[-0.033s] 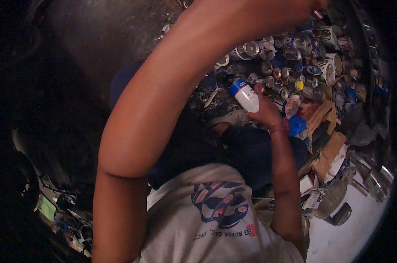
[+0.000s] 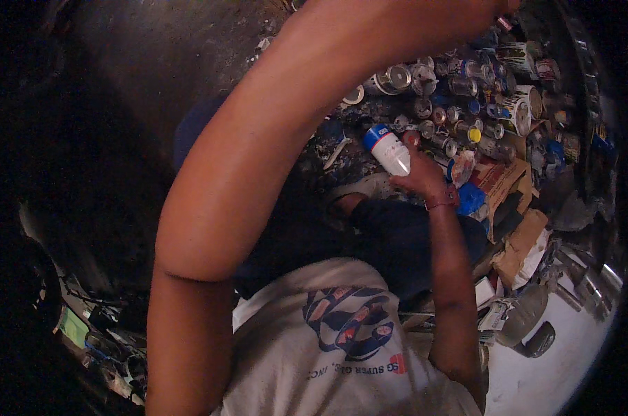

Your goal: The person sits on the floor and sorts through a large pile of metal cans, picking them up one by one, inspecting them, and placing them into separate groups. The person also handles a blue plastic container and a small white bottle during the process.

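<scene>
My right hand is closed around one end of a white cylindrical container with a blue end and a thin red line. It is held tilted in front of my legs, its blue end pointing up and to the left. Whether it is a can or a bottle is hard to tell. My left arm reaches across the view from the lower left to the top right. Only part of my left hand shows at the upper edge, and its fingers are hidden. A small reddish thing lies just below it.
Many jars and paint-streaked tins crowd the ground at the right. A yellow-lidded jar, a blue plastic bag and torn cardboard are near my right wrist. Papers and a white surface fill the lower right.
</scene>
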The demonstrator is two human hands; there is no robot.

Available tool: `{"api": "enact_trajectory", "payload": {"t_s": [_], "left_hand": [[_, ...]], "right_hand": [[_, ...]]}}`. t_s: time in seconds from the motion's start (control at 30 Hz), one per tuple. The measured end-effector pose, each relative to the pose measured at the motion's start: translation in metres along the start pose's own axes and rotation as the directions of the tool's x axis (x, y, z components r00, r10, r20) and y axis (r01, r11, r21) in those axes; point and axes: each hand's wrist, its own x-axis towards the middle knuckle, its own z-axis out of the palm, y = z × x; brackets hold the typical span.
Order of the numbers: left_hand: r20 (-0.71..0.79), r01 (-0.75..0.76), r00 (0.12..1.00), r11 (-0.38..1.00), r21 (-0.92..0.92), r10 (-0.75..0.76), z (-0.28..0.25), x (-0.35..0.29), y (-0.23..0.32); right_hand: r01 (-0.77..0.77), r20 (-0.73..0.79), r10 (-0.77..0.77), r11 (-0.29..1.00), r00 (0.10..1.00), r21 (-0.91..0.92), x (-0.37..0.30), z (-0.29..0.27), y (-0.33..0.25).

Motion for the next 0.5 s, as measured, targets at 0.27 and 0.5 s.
{"api": "enact_trajectory", "payload": {"t_s": [0.27,0.5], "left_hand": [[0.055,-0.005,0.998,0.986,-0.164,0.015,-0.019,0.005,-0.012],[-0.119,0.008,0.993,0.992,-0.124,-0.023,-0.002,0.001,-0.007]], "right_hand": [[0.077,-0.136,-0.098,0.985,0.986,-0.152,0.006,-0.032,-0.041],[0.097,-0.196,-0.148,0.964,0.969,-0.247,0.003,-0.048,-0.063]]}}
